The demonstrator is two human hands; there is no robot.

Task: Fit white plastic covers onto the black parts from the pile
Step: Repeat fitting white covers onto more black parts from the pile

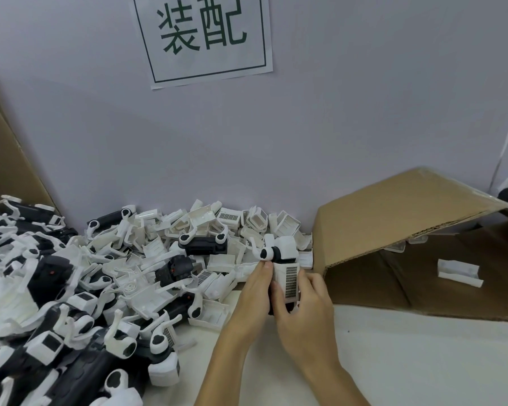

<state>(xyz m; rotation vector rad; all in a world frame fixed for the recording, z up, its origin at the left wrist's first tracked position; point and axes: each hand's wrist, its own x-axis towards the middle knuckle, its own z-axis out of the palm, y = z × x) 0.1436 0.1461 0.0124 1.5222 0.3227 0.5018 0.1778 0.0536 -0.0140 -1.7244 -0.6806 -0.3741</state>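
I see 2 hands at centre frame: my left hand (254,284) and right hand (304,303) curl around the black part (272,307), fingers pinching its white cover (288,276) beside the pile (100,282).

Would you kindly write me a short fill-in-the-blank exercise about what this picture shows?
1. Both hands, left hand and right hand, hold one black part with a ____ plastic cover.
2. The big pile of black and white plastic parts lies to the person's ____.
3. The open brown ____ box lies on its side at the right.
4. A paper sign hangs on the ____.

Missing words: white; left; cardboard; wall
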